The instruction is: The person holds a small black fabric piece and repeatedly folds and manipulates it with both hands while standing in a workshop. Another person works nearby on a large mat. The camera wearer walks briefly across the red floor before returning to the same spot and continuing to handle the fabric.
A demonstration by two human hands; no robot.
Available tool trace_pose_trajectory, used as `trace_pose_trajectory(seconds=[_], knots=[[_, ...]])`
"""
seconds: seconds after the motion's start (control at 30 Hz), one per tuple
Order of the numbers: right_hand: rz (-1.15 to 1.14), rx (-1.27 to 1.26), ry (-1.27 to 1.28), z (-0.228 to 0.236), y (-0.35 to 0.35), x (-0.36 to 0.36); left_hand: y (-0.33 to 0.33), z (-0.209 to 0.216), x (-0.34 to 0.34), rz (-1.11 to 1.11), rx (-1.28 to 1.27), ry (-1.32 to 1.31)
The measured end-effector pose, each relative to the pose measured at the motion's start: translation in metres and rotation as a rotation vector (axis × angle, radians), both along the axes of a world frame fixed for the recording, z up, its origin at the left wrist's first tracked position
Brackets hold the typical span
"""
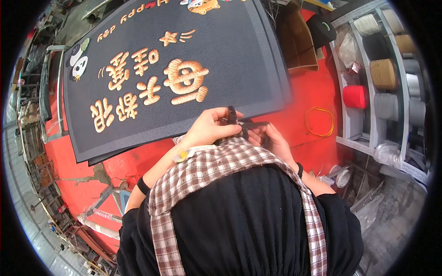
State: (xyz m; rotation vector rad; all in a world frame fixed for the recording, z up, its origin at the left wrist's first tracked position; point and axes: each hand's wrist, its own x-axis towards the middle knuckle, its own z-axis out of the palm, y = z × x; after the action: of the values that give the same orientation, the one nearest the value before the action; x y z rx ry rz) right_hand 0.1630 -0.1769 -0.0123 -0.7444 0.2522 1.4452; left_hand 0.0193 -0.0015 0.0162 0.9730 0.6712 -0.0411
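My left hand [212,128] is closed on a narrow black strap [253,124], with a dark upright piece [231,114] of it showing above the fingers. My right hand [279,143] pinches the strap's other end, its fingers curled and partly hidden. Both hands are close together in front of my brown-and-white checked apron [198,177]. Just beyond them is the near edge of a dark grey mat [221,60] with raised orange lettering, a star and cartoon animals. Another dark mat edge shows under it.
A grey rack [359,138] with several thread cones, among them a red cone [354,96], stands at the right. A yellow cord loop [320,122] lies on the red floor [304,158]. An open cardboard box [299,39] stands behind the mat's right side. Metal frames [57,92] are at the left.
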Motion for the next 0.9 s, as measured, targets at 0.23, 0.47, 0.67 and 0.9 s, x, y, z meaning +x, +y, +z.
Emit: trace_pose_trajectory(seconds=[0.23,0.47,0.67,0.9], knots=[[-0.152,0.102,0.372,-0.005,-0.007,0.003,-0.001,0.0,0.0,0.028,0.036,0.009],[-0.197,0.013,0.22,0.004,0.003,0.0,0.001,-0.007,0.004,-0.007,-0.008,-0.062],[-0.191,-0.036,0.182,0.016,0.007,0.005,0.002,-0.013,0.005,-0.024,0.127,-0.093],[-0.14,0.076,0.017,0.02,0.0,0.024,0.003,0.003,0.007,-0.11,0.224,0.067]])
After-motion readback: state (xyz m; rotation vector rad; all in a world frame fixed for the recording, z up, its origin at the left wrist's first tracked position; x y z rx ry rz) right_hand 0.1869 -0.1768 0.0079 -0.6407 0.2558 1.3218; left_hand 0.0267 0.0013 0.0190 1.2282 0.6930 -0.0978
